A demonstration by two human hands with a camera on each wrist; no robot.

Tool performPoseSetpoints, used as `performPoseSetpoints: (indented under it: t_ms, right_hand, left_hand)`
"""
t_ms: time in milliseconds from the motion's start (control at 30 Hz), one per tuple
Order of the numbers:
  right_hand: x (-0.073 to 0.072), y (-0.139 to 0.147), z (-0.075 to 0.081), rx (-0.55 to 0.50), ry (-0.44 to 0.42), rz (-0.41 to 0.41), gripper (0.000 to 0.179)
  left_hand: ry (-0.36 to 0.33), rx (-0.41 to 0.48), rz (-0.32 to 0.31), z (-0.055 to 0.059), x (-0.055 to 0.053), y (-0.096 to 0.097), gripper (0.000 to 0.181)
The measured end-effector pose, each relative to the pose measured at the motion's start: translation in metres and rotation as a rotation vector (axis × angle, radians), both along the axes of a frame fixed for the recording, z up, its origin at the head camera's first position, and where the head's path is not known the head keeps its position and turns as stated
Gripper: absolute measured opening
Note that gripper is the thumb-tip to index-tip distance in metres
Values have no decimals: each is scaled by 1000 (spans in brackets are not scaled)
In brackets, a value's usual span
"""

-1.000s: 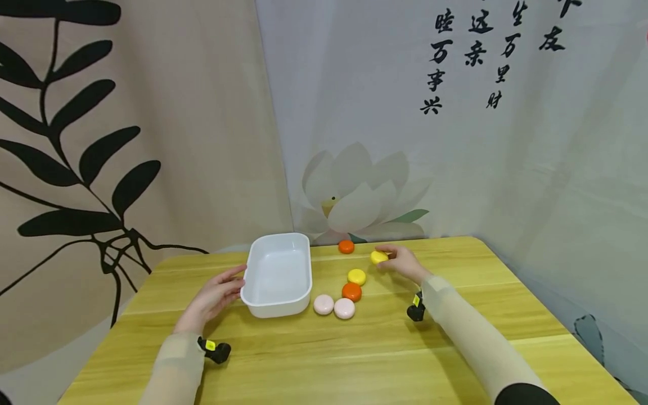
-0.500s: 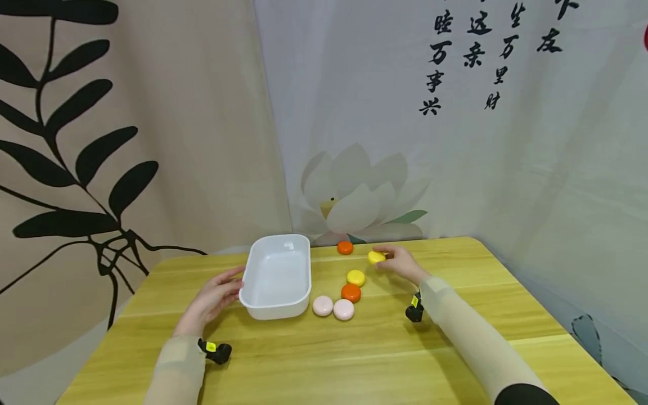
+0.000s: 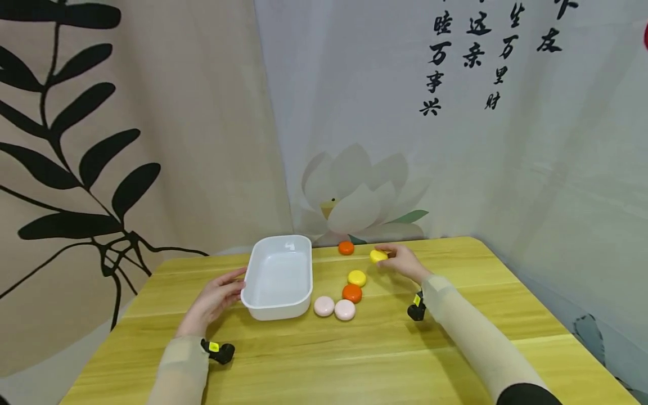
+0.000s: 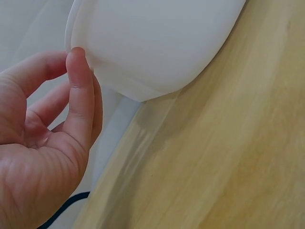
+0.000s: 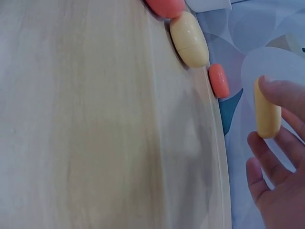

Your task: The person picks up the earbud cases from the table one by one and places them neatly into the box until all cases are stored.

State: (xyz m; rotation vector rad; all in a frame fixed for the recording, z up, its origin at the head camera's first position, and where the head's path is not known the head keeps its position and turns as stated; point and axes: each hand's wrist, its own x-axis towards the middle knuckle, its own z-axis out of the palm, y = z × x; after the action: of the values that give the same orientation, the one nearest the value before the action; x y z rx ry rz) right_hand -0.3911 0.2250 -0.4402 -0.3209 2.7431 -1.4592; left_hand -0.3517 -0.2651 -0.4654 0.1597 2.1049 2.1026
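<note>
At the right, my right hand (image 3: 403, 262) pinches a glossy yellow disc (image 3: 377, 256) between thumb and fingertips. Close up, the right wrist view shows this yellow disc (image 5: 268, 110) edge-on, its sides rounded. My left hand (image 3: 215, 301) rests its fingertips against the left side of a white rectangular tray (image 3: 296, 309), with fingers slightly bent. In the left wrist view these fingertips (image 4: 79, 67) meet the tray's rim; their exact contact is partly hidden. Between tray and right hand lie another yellow disc (image 3: 356, 278), an orange disc (image 3: 351, 293) and two pale pink discs (image 3: 324, 306).
One more orange disc (image 3: 346, 247) lies near the back edge of the wooden table (image 3: 283, 360). Behind the table hangs a printed cloth (image 3: 354, 84) with leaves, a lotus and writing. Each wrist carries a small black camera (image 3: 416, 307).
Both hands keep nearly the same pose and contact. Small shifts of the whole scene come from the head camera; the discs and tray keep their places on the table.
</note>
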Motion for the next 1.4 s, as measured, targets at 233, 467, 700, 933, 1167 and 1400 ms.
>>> performPoseSetpoints:
  t_ms: [233,467,700,933,1167,1400]
  right_hand:
    - [-3,0,1,1,10,2,54]
    - [-5,-3,5,-20,20,3,52]
    - [-5,-1,12,-11,53,32,52]
    - [-4,0,25,-14,89,59,53]
    - [-9,1,28,-26,72,45,52]
    - [-13,-3,29,-23,83,66,50]
  left_hand:
    - [-7,-31,16,1,-1,1,58]
    - [-4,-15,12,2,2,0,59]
    - [9,25,-14,1,3,-2,59]
    - [-11,30,-14,1,1,0,59]
    - [-20,26,-25,1,1,1,59]
    - [-21,13,-12,2,4,1,59]
